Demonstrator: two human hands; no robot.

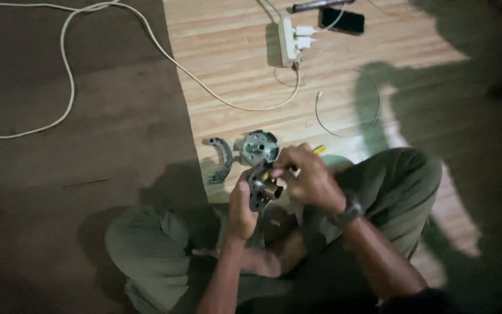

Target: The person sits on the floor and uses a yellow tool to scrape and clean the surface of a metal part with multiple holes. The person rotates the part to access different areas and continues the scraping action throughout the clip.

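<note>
I sit cross-legged on the floor. My left hand (240, 209) grips a small round metal machine part (262, 187) from below and the side. My right hand (306, 174) is closed around a yellow-handled tool (318, 149) whose tip meets the top of that part. Just beyond my hands, on the wooden mat, lie a grey round metal housing (258, 147) with a central hub and a curved metal shoe-shaped piece (222, 159). A watch sits on my right wrist.
A white power strip (288, 40) with plugged chargers lies at the top, its white cable (65, 70) looping across the dark floor on the left. A black phone (341, 20) rests beside it. A thin cable (321, 113) curls on the wooden mat (228, 64).
</note>
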